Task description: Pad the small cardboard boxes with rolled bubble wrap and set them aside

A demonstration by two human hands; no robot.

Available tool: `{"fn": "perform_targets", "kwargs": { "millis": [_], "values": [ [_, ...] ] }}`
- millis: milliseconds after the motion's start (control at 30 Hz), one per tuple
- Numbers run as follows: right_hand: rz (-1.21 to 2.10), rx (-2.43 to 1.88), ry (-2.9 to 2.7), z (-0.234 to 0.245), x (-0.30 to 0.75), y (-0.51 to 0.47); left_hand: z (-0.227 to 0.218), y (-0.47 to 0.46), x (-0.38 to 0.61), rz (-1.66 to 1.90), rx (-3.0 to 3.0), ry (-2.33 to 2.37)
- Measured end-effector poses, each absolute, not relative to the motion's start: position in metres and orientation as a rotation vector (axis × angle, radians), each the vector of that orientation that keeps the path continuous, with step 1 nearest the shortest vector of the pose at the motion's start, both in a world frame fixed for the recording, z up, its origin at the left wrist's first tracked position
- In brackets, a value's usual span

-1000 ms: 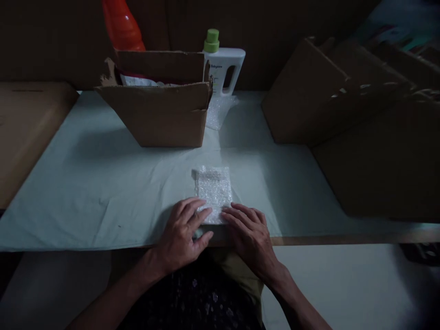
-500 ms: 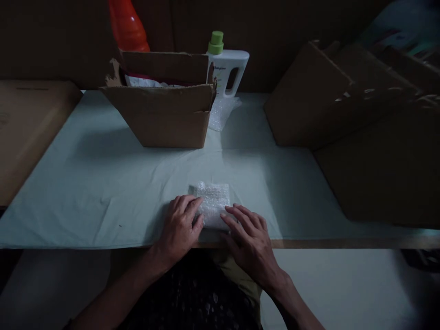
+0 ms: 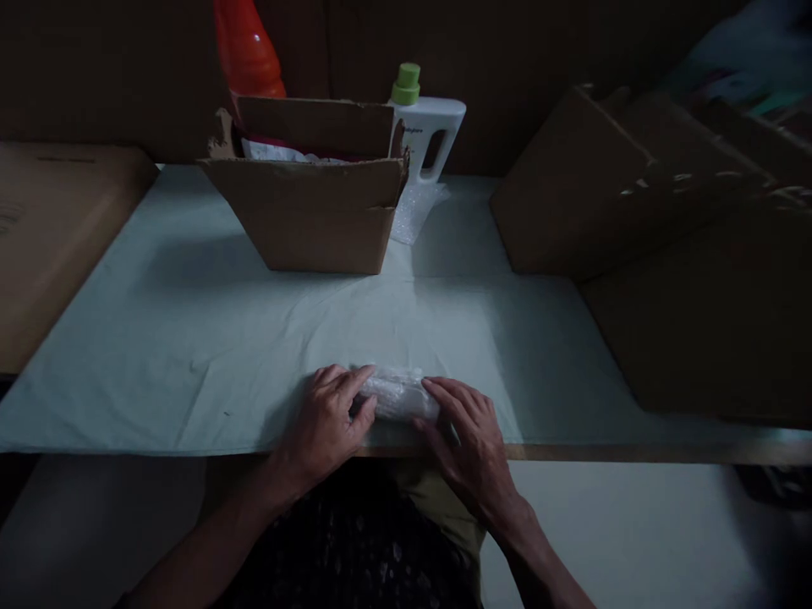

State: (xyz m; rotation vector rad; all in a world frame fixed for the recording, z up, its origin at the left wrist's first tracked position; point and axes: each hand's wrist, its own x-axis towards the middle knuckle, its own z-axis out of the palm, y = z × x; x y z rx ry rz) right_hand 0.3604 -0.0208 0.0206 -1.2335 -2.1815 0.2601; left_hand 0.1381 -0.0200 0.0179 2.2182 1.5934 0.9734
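Note:
A bubble-wrapped bundle [image 3: 398, 396] lies near the front edge of the cloth-covered table, its wrap folded into a short roll. What sits inside the wrap cannot be made out. My left hand [image 3: 334, 414] grips the bundle's left end, thumb in front and fingers over the top. At the right end, my right hand [image 3: 466, 431] holds it the same way, thumb low and fingers along the top.
A torn-topped cardboard box [image 3: 323, 220] with packets inside stands behind the bundle. Beside it are a white bottle with a green cap [image 3: 437, 118], loose bubble wrap [image 3: 415, 211] and an orange bottle [image 3: 250, 55]. Larger cartons [image 3: 698, 313] stand right; a flat carton [image 3: 63, 245] lies left.
The flat far part of the bubble wrap has been folded toward me, so the bundle is now a narrower roll. My right hand has closed on its right end.

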Motion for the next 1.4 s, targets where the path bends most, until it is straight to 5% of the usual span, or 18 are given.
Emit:
{"fn": "perform_targets", "kwargs": {
  "millis": [200,700,933,1200,1400],
  "values": [
    [0.159,-1.348,-2.243,0.009,0.355,-0.005,0.015,-0.013,0.139,0.827,2.271,1.726],
    [0.664,-1.136,-2.116,0.024,0.355,-0.011,0.04,-0.008,0.124,0.72,1.729,1.293],
    [0.759,-1.11,-2.367,0.035,0.363,-0.002,0.045,-0.005,0.119,0.628,1.948,1.186],
    [0.497,-1.148,-2.249,0.078,0.365,0.046,0.126,0.114,0.048,1.457,2.52,1.854],
    [0.109,-1.171,-2.087,0.163,0.353,0.088,0.098,0.148,0.032,1.791,2.594,1.901]
  ]
}}
